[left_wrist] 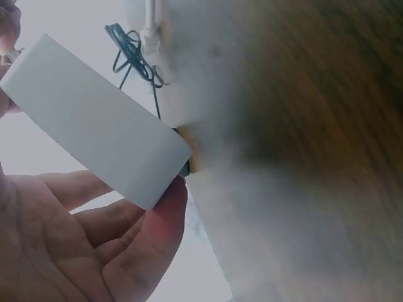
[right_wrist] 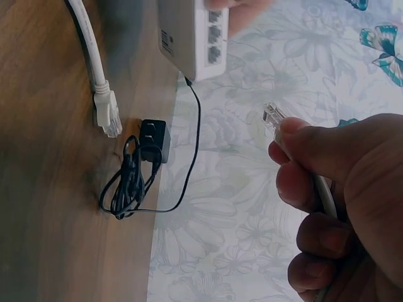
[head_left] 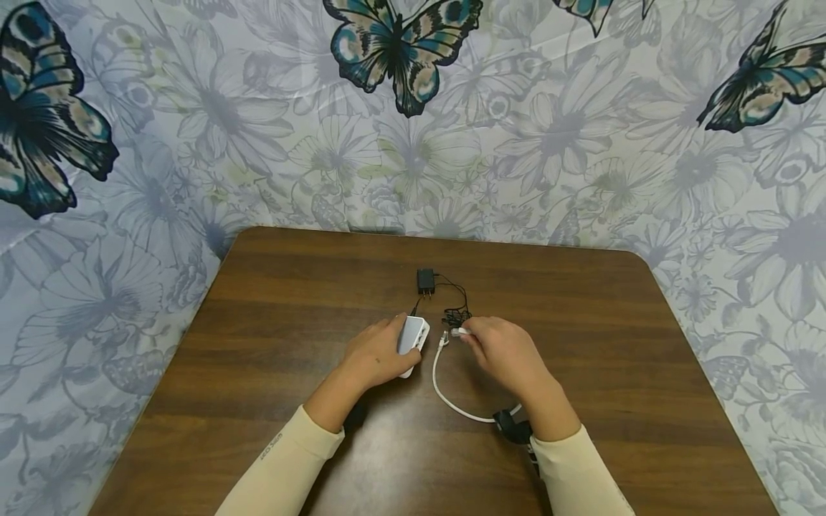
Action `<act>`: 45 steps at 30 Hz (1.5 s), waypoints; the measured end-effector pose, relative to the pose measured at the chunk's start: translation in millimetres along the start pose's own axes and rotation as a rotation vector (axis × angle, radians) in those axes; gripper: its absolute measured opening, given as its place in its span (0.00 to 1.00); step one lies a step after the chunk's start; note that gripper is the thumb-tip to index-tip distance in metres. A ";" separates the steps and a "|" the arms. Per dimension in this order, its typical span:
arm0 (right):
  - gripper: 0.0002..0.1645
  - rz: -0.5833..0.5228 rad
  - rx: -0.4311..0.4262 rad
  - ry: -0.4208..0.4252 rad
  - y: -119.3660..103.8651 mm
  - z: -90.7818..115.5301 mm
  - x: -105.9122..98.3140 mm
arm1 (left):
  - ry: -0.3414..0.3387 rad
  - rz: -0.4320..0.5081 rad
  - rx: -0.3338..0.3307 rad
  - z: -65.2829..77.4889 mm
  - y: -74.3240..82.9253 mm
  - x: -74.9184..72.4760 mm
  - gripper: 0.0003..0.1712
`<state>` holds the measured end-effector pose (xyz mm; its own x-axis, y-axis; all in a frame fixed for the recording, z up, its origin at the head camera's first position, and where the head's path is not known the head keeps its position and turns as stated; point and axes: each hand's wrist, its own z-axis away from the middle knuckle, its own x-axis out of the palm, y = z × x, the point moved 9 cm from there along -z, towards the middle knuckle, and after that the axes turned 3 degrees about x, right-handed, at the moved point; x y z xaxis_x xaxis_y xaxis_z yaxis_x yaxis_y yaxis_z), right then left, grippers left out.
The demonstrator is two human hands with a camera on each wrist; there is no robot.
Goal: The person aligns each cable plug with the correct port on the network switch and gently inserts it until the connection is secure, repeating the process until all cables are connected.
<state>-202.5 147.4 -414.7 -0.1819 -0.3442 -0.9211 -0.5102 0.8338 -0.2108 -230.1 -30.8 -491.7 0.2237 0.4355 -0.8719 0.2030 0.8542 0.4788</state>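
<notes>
My left hand (head_left: 376, 353) grips a small white network switch (head_left: 414, 342) by its sides, tilted above the table. Several Ethernet ports (right_wrist: 214, 34) show along one face of the switch in the right wrist view, and a thin black power cord runs from its end. Between thumb and fingers, my right hand (right_wrist: 343, 189) pinches one end of a white Ethernet cable (head_left: 454, 408), its clear plug (right_wrist: 272, 116) sticking out past the thumb. The plug is apart from the switch. The cable's other plug (right_wrist: 108, 113) lies on the wooden table, just left of the right hand in the head view.
Beyond the hands, a black power adapter (head_left: 426, 281) lies with its prongs showing, next to its bundled black cord (head_left: 457, 315). A dark strap (head_left: 512, 428) sits at the right wrist. The brown table (head_left: 310, 272) ends at a butterfly-and-flower patterned cloth (head_left: 419, 165).
</notes>
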 end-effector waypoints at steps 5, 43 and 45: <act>0.06 0.007 0.018 -0.008 -0.2 -0.3 4.8 | 0.015 0.016 0.005 0.7 2.9 -2.8 0.46; 0.06 0.013 -0.001 -0.011 -14.6 -7.5 20.9 | 0.051 0.061 0.032 -0.7 12.6 -5.7 0.46; 0.06 0.008 -0.001 -0.014 -16.3 -8.3 21.9 | 0.051 0.062 0.033 -0.6 13.4 -6.1 0.46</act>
<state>-205.1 122.7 -428.7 -0.1745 -0.3316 -0.9271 -0.5099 0.8360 -0.2030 -229.3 -21.9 -480.0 0.1877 0.5017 -0.8444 0.2220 0.8158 0.5340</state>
